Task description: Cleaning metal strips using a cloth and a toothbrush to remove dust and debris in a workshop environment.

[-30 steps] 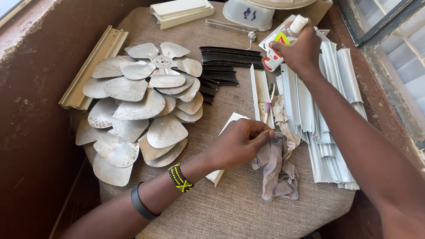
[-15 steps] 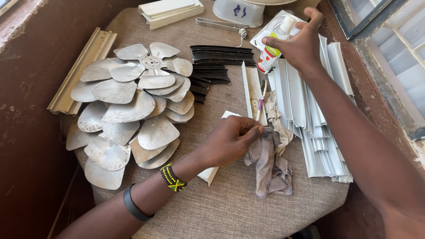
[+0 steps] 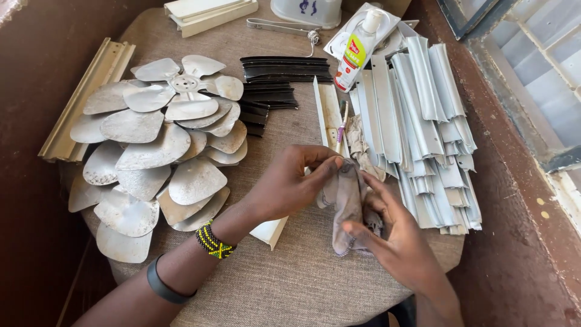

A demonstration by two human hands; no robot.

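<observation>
Grey, stained cloth (image 3: 350,203) hangs at the centre of the frame, pinched at its top by the left hand (image 3: 289,184) while the right hand (image 3: 393,239) cups its lower edge with loosely spread fingers. Metal fan blades (image 3: 154,151) pile left; white slats (image 3: 426,121) stack right, beside a spray bottle (image 3: 356,51).
</observation>
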